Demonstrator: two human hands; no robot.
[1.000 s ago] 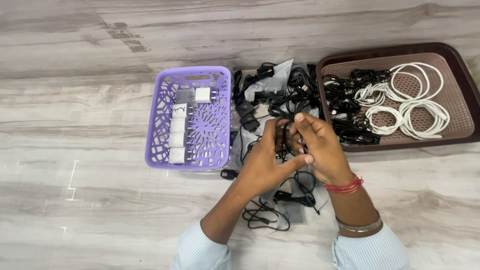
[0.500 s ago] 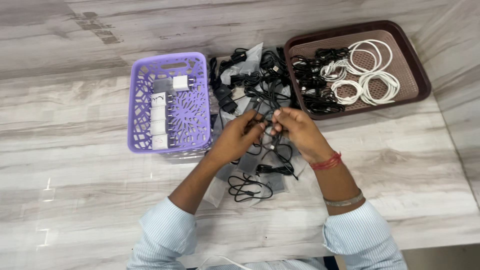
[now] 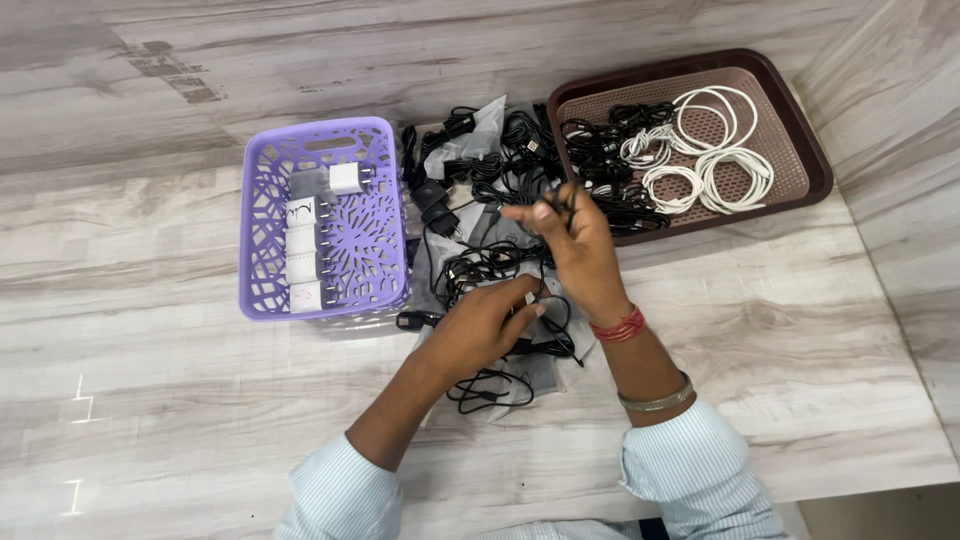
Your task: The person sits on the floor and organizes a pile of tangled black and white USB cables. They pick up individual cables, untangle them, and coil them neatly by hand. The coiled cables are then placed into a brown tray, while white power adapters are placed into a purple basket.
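1. The right hand (image 3: 578,245) is raised over the desk (image 3: 150,400), its fingers (image 3: 540,212) pinched shut on a black cable (image 3: 560,200).
2. The left hand (image 3: 480,325) sits lower, fingers (image 3: 525,300) closed on the same cable's other stretch, just above a loose cable pile (image 3: 490,260).
3. Left of the fingers stands a purple basket (image 3: 380,290) holding white chargers (image 3: 305,240).
4. Beyond the right fingers lies a brown tray (image 3: 800,130) with black and white coils (image 3: 715,170).
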